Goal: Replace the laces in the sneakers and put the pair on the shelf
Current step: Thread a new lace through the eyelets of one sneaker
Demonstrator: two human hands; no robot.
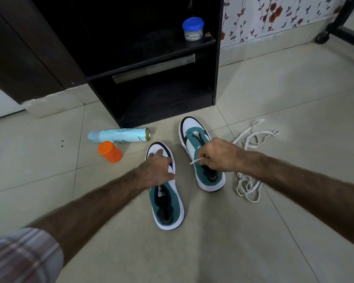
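Two white, teal and black sneakers stand on the tiled floor, toes pointing away from me. My left hand rests on the front of the left sneaker, fingers over its toe. My right hand sits over the right sneaker and pinches the end of a white lace at its tongue. Loose white laces lie in a tangle on the floor right of that shoe. The black shelf unit stands just beyond the shoes.
A light blue spray can lies on its side left of the shoes, with an orange-lidded jar in front of it. A blue-lidded tub stands on the upper shelf. A wheeled black frame is at the far right.
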